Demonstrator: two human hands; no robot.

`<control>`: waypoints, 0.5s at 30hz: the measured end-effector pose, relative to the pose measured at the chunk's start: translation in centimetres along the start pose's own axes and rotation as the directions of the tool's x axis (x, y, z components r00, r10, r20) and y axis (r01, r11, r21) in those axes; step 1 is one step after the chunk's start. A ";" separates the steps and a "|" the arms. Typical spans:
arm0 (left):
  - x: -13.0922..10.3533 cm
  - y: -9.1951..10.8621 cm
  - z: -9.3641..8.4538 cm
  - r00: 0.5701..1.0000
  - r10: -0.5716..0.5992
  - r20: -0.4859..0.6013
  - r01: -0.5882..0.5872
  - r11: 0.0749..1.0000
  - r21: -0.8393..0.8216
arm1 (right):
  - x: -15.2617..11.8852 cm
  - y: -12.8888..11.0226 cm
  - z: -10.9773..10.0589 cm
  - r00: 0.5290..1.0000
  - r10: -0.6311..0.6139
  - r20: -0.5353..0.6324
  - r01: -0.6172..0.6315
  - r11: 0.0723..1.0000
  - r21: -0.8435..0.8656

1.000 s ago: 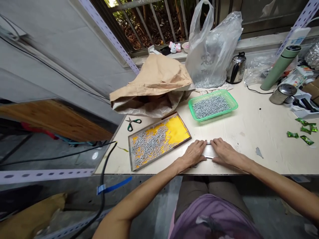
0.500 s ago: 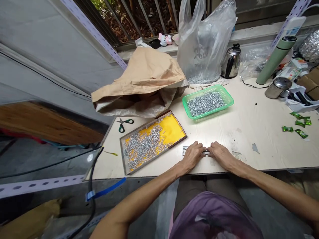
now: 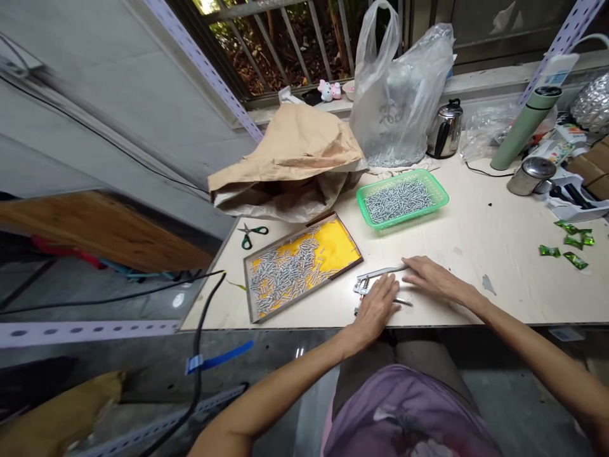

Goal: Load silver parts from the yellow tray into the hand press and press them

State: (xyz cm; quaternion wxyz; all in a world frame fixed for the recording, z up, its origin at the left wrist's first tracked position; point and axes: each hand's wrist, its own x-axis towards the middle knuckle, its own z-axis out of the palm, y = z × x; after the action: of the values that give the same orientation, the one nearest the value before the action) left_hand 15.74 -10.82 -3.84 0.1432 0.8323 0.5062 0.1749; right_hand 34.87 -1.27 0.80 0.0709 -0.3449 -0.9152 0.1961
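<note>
A metal hand tool [image 3: 379, 272] with two long handles and a spring lies on the table in front of me, its handles spread apart. My left hand [image 3: 377, 304] rests over its lower part, fingers stretched out and pointing away from me. At the end of the upper handle is my right hand [image 3: 431, 277], its fingers extended and touching or nearly touching the handle. Left of the tool, a shallow tray [image 3: 304, 270] with a yellow bottom holds many small metal pieces. Behind the tool, a green plastic basket [image 3: 440, 194] contains more such pieces.
Green-handled scissors [image 3: 252, 235] lie left of the tray. A brown paper bag [image 3: 290, 149], a plastic bag [image 3: 394, 101] and a metal kettle [image 3: 446, 130] stand at the back. To the right are a green flask [image 3: 526, 130], a steel cup [image 3: 530, 176] and green wrapped sweets [image 3: 575, 259].
The tool's handles, pressed together under both hands before, are now spread apart. My fingers have straightened, and my right hand has moved slightly away from me. The camera view has shifted.
</note>
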 end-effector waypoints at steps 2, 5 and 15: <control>-0.7 0.9 0.7 0.999 0.051 0.002 -0.051 0.999 -0.016 | 0.9 0.0 0.0 0.998 0.057 -0.022 -0.058 0.997 -0.059; -1.0 2.2 1.2 0.997 0.069 0.032 -0.067 0.996 -0.067 | 3.0 -0.5 0.0 0.996 0.090 0.012 -0.087 0.982 -0.166; -1.0 2.7 1.5 0.996 -0.022 0.089 0.041 0.976 -0.213 | 7.0 -5.6 1.5 0.968 -0.200 0.152 0.236 0.934 -0.267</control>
State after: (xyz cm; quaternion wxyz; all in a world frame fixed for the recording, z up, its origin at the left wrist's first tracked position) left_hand 18.09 -12.98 -4.24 0.2567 0.8106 0.4908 0.1902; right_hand 25.85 -0.94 1.71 -0.0140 -0.2350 -0.9690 0.0747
